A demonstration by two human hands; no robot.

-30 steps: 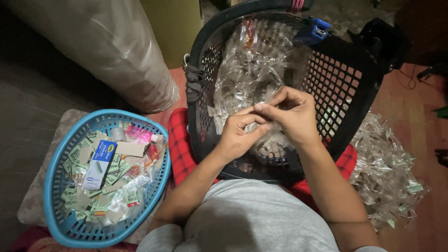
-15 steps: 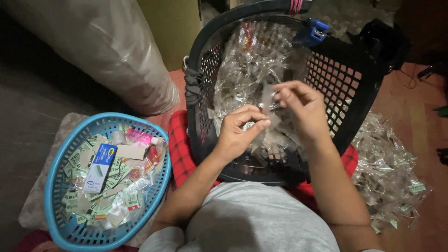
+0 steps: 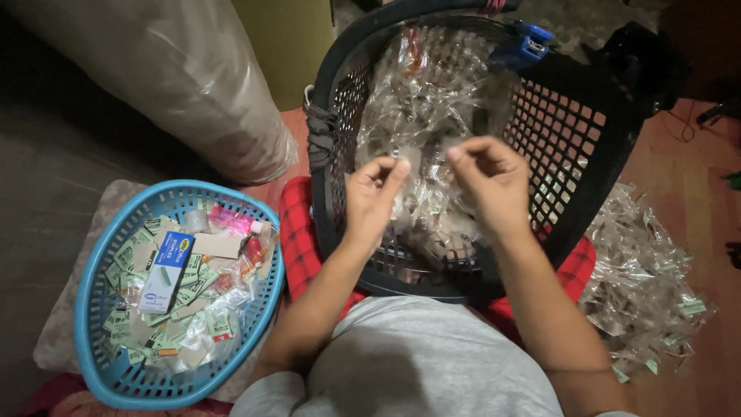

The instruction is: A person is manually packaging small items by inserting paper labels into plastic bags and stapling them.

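Nearest, the round blue plastic basket of small paper labels and a white-and-blue box sat at the person's left. Above the lap, the left hand pinched thumb to forefinger on a small clear plastic packet; the right hand's grip was loosely curled, holding nothing visible. Behind both stood the black plastic mesh basket of clear wrappers.

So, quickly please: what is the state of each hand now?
Left hand: fingers pinched, on what cannot be told, over black plastic mesh basket.
Right hand: fingers curled, content unclear.
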